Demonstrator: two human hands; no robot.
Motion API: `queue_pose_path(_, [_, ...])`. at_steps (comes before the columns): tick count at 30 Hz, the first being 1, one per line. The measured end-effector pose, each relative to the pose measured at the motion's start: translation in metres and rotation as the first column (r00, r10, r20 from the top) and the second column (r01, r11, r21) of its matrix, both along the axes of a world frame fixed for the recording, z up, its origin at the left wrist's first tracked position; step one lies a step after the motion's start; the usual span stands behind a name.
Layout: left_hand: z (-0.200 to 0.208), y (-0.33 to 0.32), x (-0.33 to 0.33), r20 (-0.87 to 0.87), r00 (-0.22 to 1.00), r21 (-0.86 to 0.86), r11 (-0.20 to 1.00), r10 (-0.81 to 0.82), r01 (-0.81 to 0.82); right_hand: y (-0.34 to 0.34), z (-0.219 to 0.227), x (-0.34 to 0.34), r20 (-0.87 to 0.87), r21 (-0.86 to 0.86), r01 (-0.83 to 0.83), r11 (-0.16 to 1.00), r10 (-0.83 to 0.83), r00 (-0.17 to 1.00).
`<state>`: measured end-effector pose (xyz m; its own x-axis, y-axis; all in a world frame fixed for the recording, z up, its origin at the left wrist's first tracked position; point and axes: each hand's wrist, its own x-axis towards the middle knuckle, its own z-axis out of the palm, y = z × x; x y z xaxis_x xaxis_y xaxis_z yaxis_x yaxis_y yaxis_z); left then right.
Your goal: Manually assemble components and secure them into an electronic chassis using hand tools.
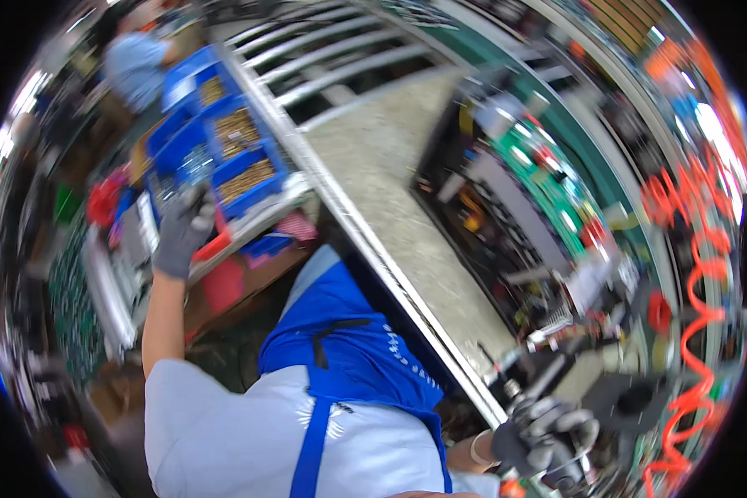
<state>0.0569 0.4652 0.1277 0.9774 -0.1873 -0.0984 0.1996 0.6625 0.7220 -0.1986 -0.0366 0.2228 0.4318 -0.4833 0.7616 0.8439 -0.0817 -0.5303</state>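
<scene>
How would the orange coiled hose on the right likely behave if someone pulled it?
The orange coiled hose would probably stretch and spring back, given its loose spiral loops. It hangs freely, so it likely sways and flops rather than staying stiff. It looks thin-walled, hence probably light.

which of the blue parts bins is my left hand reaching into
The left hand is at the blue bin holding silvery parts, at the near left of the rack; the neighbouring bins hold brass-coloured parts and lie farther from the glove.

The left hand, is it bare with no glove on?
No, the left hand wears a grey glove as it reaches to the blue parts bins holding small brassy pieces.
</scene>
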Motion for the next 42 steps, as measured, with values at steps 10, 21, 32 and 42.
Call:
queue_pose_path(10, [0.056,-0.337,-0.059,-0.077,0.545,-0.028,0.548,-0.835,0.836,-0.008,0.053,-0.013,0.133,-0.089,-0.073,0.993,0.084,0.988])
queue_pose_path(21, [0.059,-0.408,-0.09,-0.236,0.394,-0.328,0.455,-0.888,0.828,-0.018,0.047,-0.008,0.117,-0.086,0.057,0.995,-0.046,0.992])
queue_pose_path(32, [0.071,-0.419,-0.092,-0.153,0.368,-0.374,0.399,-0.917,0.838,-0.029,0.051,0.005,0.167,-0.014,0.161,0.987,-0.156,0.973])
queue_pose_path(42, [0.059,-0.479,-0.079,-0.158,0.245,-0.303,0.284,-0.956,0.91,-0.065,0.08,0.022,0.117,0.029,0.281,0.959,-0.283,0.952])
